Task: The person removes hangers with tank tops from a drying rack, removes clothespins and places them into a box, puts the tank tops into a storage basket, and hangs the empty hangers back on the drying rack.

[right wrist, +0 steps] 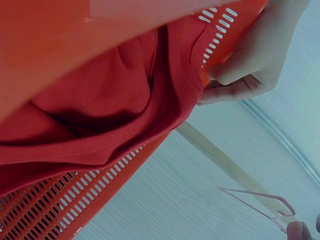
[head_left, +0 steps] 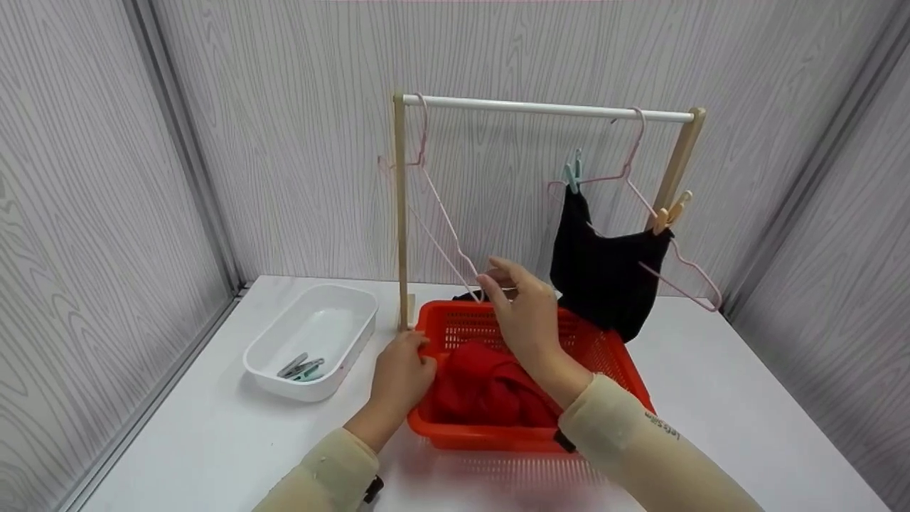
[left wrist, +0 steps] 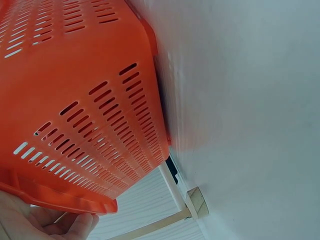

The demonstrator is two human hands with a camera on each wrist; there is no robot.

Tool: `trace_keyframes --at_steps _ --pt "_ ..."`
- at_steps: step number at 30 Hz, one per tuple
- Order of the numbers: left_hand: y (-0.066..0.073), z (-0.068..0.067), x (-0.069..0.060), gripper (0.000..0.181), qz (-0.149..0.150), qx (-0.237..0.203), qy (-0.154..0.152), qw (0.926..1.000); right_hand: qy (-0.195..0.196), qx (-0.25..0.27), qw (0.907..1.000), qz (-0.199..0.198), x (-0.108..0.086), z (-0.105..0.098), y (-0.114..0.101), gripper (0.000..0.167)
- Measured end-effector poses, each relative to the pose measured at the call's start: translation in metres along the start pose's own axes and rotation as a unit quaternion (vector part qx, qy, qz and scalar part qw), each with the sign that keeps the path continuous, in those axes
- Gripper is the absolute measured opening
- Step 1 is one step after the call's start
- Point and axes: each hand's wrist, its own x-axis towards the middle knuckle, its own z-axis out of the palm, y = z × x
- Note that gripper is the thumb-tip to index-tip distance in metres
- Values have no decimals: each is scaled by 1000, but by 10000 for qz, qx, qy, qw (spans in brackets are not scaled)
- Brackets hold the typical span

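Note:
In the head view my left hand (head_left: 403,373) grips the left rim of an orange-red plastic basket (head_left: 498,434), its fingers curled over the edge. A crumpled red garment (head_left: 490,384) with a ribbed band lies in the basket. My right hand (head_left: 530,313) is raised above it, thumb and fingers loosely bent and apart, beside the lower corner of a pink hanger (head_left: 444,213). Whether the thumb touches the wire is hard to tell. That hanger hangs by its hook at the left end of a white rod (head_left: 526,107) and carries nothing.
A second pink hanger (head_left: 693,263) on the right bears a black garment (head_left: 604,277), held by a blue clothespin (head_left: 573,174) and an orange clothespin (head_left: 672,213). On the left stands a white tub (head_left: 341,377) with several clothespins (head_left: 302,368). A wooden post (head_left: 402,213) rises behind the basket.

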Motion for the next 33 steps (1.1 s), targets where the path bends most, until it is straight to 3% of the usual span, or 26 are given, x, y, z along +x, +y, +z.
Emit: trace_keyframes --at_steps 9,18,26,33 --pt "0 -1 0 24 119 29 65 9999 191 -161 9995 -173 4 -22 0 29" --pt "0 -1 0 24 -89 13 -33 10000 562 -337 9966 -496 15 -51 14 18" --pt "-1 -1 0 24 -188 -64 -53 9998 966 -592 9926 -431 25 -78 31 16" --pt "-3 1 2 24 -200 -86 -55 9997 1165 -686 9908 -58 29 -101 47 18"
